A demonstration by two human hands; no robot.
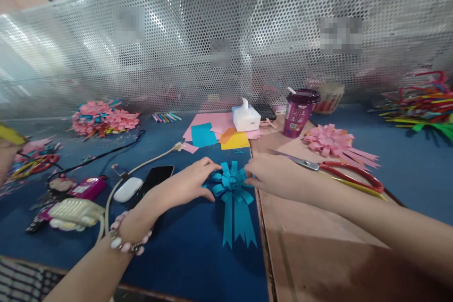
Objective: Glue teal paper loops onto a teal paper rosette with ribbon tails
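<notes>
A teal paper rosette with long ribbon tails (234, 198) lies on the blue table cover (184, 245). My left hand (193, 180) pinches the rosette's looped top from the left, fingers closed on it. My right hand (271, 175) grips the same looped top from the right, fingers curled onto the paper. A beaded bracelet (127, 240) circles my left wrist. Red-handled scissors (332, 170) rest on the brown board (318, 245) just behind my right hand.
A pink paper flower (331, 144), a purple cup (299, 112), a white box (246, 117), coloured sheets (212, 134), a phone (154, 178), a white case (128, 189), cables and pink cuttings (102, 120) surround the work. A perforated metal screen (226, 33) closes the back.
</notes>
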